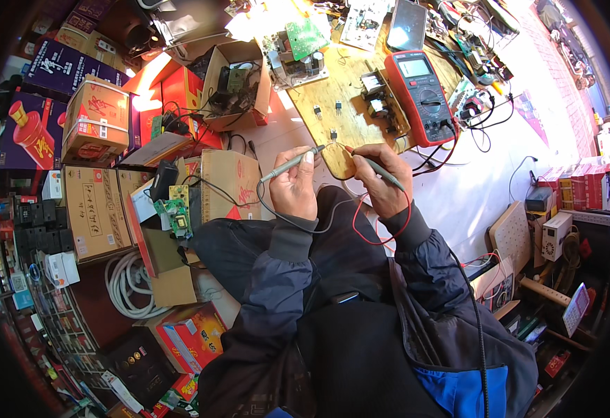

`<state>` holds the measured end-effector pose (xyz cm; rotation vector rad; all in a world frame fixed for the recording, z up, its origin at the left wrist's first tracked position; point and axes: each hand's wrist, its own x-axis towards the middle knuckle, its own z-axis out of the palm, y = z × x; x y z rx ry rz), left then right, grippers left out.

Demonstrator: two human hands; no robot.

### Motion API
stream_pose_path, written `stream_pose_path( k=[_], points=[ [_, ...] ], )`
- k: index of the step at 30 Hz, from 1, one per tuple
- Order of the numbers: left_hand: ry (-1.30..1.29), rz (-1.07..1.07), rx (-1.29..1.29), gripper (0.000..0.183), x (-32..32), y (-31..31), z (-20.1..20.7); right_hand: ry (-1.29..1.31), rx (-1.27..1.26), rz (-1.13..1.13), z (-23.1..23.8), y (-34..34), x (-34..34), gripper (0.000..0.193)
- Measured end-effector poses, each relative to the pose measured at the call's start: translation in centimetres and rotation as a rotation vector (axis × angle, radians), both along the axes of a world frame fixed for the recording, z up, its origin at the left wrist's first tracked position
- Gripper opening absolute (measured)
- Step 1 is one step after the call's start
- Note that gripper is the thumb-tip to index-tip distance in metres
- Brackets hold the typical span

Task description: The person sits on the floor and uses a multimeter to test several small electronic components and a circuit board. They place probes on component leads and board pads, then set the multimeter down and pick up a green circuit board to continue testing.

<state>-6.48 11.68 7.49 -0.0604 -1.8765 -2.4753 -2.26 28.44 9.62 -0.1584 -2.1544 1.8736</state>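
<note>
My left hand (296,186) is closed around a grey test probe (287,166) with a dark lead, its tip pointing right. A second grey test probe (384,173), on a red lead, is gripped in my right hand (385,182), its red tip pointing up and left. Both tips come close together at the near end of a wooden board (343,161), just below a small black transistor (333,135). Whether they touch its legs I cannot tell. Two more transistors (338,106) lie farther up the board. A red multimeter (423,97) with a lit display rests at the board's right.
A circuit board with transformers (383,104) sits between the transistors and the multimeter. A phone (407,26) and several circuit boards (307,38) lie at the far side. On the left, an open carton (238,80) holds electronic parts, among stacked boxes (96,209).
</note>
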Motion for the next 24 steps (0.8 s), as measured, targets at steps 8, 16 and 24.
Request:
stream_pose_path(
  k=[8, 16, 24],
  points=[
    [0.000, 0.001, -0.011, 0.018, 0.02, 0.01, 0.16, -0.001, 0.001, 0.000, 0.08, 0.00, 0.03, 0.014],
    [-0.015, -0.004, 0.012, 0.017, 0.05, 0.00, 0.18, -0.003, 0.034, -0.012, 0.33, 0.08, 0.00, 0.013],
    [0.004, -0.013, 0.033, 0.015, 0.05, -0.10, -0.08, 0.002, -0.002, -0.001, 0.05, 0.08, -0.13, 0.015]
  ],
)
